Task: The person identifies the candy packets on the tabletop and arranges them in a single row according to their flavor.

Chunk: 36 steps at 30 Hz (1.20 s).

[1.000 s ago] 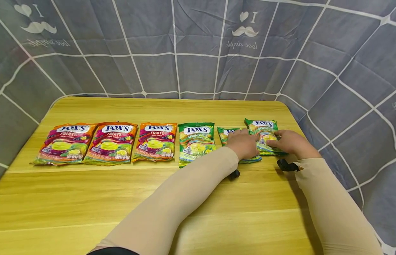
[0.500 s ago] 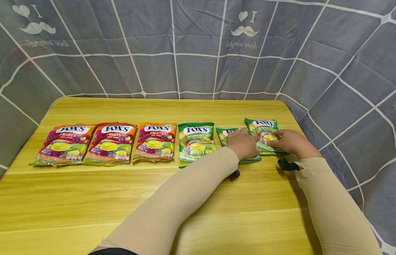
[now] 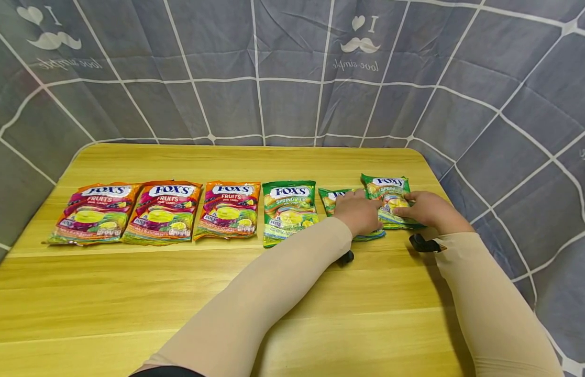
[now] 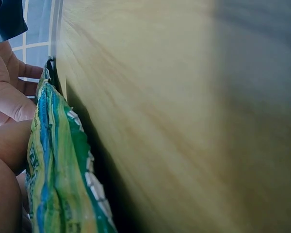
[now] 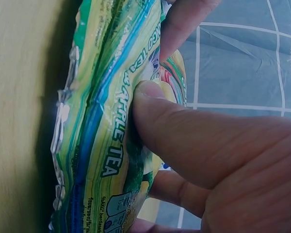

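Observation:
Two green Fox's Spring Tea candy bags lie at the right of the row. My left hand (image 3: 360,213) rests on the left one, a candy bag (image 3: 329,201), and covers most of its front. On the rightmost candy bag (image 3: 390,189), set slightly farther back, my right hand (image 3: 431,209) touches the right side. In the right wrist view the thumb (image 5: 153,104) presses into the printed face of the bag (image 5: 99,126), with other fingers behind the thumb. The left wrist view shows the bottom edge of the bag (image 4: 58,160) under my left hand.
Another green Spring Tea bag (image 3: 288,207) lies just left of my left hand. Farther left are three red-orange Fox's Fruits bags, including one bag (image 3: 230,207) beside it. All lie on a wooden table (image 3: 132,293). A grey checked curtain (image 3: 226,68) surrounds the back and sides.

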### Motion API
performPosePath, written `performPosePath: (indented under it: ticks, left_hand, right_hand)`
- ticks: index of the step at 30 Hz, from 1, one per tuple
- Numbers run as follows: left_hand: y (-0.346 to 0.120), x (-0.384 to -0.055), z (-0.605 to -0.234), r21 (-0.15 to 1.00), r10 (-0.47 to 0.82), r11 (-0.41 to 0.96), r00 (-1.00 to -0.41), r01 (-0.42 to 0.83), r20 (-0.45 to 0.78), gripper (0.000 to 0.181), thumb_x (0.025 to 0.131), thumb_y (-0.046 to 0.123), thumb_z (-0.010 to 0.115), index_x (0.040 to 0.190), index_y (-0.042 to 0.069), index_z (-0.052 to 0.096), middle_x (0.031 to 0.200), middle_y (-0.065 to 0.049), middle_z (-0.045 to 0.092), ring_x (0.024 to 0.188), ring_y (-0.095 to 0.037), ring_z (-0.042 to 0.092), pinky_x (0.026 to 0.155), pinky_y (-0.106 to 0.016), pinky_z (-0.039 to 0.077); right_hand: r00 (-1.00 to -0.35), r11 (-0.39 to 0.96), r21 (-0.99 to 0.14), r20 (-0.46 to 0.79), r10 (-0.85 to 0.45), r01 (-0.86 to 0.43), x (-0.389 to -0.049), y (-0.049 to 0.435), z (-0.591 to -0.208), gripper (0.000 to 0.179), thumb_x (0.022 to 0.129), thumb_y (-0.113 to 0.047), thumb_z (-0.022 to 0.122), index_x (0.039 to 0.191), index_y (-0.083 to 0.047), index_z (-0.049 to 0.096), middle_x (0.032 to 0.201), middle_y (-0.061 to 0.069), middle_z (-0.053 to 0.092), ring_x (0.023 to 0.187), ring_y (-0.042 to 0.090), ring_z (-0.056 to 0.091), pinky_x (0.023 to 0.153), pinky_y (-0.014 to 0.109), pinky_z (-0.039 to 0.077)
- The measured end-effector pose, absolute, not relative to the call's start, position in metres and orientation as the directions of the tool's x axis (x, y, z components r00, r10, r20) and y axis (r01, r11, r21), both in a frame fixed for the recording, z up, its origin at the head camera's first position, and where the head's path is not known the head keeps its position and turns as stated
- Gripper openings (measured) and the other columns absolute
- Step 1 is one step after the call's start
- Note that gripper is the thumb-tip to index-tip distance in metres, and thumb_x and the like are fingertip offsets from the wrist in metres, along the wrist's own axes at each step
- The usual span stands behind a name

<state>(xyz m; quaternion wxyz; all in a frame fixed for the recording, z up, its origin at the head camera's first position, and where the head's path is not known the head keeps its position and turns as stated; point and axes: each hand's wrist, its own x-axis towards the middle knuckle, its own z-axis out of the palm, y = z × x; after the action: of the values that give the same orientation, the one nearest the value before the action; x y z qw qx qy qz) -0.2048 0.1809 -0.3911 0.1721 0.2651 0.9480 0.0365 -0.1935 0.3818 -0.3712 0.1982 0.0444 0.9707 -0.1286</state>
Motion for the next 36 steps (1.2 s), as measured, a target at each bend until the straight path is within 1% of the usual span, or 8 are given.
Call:
performPosePath:
  ticks: [10, 17, 21, 26, 31, 36]
  left_hand:
    - [0.1808, -0.2062, -0.3933, 0.182, 0.515, 0.857, -0.802, 0.482, -0.301, 0.066, 0.1, 0.066, 0.056, 0.16, 0.059, 0.028, 0.167, 0.009, 0.035, 0.152, -0.019, 0.034, 0.123, -0.044, 0.033]
    - [0.1793, -0.2051, -0.3928, 0.181, 0.514, 0.858, -0.806, 0.481, -0.295, 0.064, 0.101, 0.065, 0.055, 0.159, 0.059, 0.029, 0.165, 0.008, 0.037, 0.147, -0.019, 0.037, 0.12, -0.043, 0.034]
    - [0.179, -0.2046, -0.3921, 0.178, 0.513, 0.858, -0.806, 0.481, -0.295, 0.064, 0.101, 0.066, 0.055, 0.159, 0.059, 0.029, 0.165, 0.008, 0.037, 0.147, -0.018, 0.037, 0.119, -0.043, 0.035]
    - [0.1798, -0.2047, -0.3925, 0.177, 0.52, 0.854, -0.802, 0.489, -0.293, 0.066, 0.1, 0.067, 0.055, 0.16, 0.059, 0.028, 0.168, 0.008, 0.035, 0.153, -0.02, 0.034, 0.122, -0.046, 0.034]
    - [0.1799, -0.2051, -0.3934, 0.167, 0.534, 0.845, -0.795, 0.508, -0.287, 0.068, 0.099, 0.072, 0.052, 0.16, 0.06, 0.025, 0.173, 0.006, 0.029, 0.158, -0.024, 0.028, 0.125, -0.049, 0.031]
    - [0.1776, -0.206, -0.3949, 0.173, 0.537, 0.843, -0.79, 0.509, -0.295, 0.068, 0.099, 0.075, 0.043, 0.161, 0.059, 0.02, 0.175, 0.004, 0.024, 0.16, -0.026, 0.025, 0.126, -0.051, 0.029]
  right_hand:
    - [-0.917, 0.963, -0.234, -0.398, 0.033, 0.136, -0.1936, 0.3823, -0.3725, 0.082, 0.105, -0.044, 0.061, 0.157, 0.013, 0.035, 0.154, 0.042, 0.04, 0.143, 0.063, 0.036, 0.116, 0.072, 0.035]
    - [-0.919, 0.966, -0.222, -0.392, 0.033, 0.13, -0.1944, 0.3834, -0.3742, 0.082, 0.104, -0.046, 0.061, 0.156, 0.013, 0.036, 0.153, 0.041, 0.041, 0.142, 0.063, 0.038, 0.117, 0.071, 0.035]
    - [-0.919, 0.967, -0.217, -0.392, 0.037, 0.132, -0.1951, 0.3839, -0.3755, 0.082, 0.104, -0.046, 0.061, 0.157, 0.012, 0.036, 0.154, 0.041, 0.041, 0.142, 0.062, 0.038, 0.117, 0.071, 0.035]
    - [-0.917, 0.966, -0.222, -0.398, 0.037, 0.136, -0.1948, 0.3856, -0.3762, 0.083, 0.104, -0.047, 0.061, 0.158, 0.012, 0.035, 0.153, 0.041, 0.042, 0.142, 0.062, 0.038, 0.116, 0.072, 0.035]
    - [-0.919, 0.97, -0.211, -0.393, 0.028, 0.12, -0.195, 0.3881, -0.3758, 0.082, 0.104, -0.044, 0.062, 0.156, 0.014, 0.035, 0.152, 0.041, 0.043, 0.141, 0.062, 0.04, 0.116, 0.071, 0.036]
    - [-0.92, 0.976, -0.192, -0.392, 0.022, 0.105, -0.1953, 0.388, -0.3744, 0.082, 0.104, -0.044, 0.062, 0.155, 0.014, 0.036, 0.152, 0.041, 0.043, 0.14, 0.063, 0.041, 0.115, 0.072, 0.036]
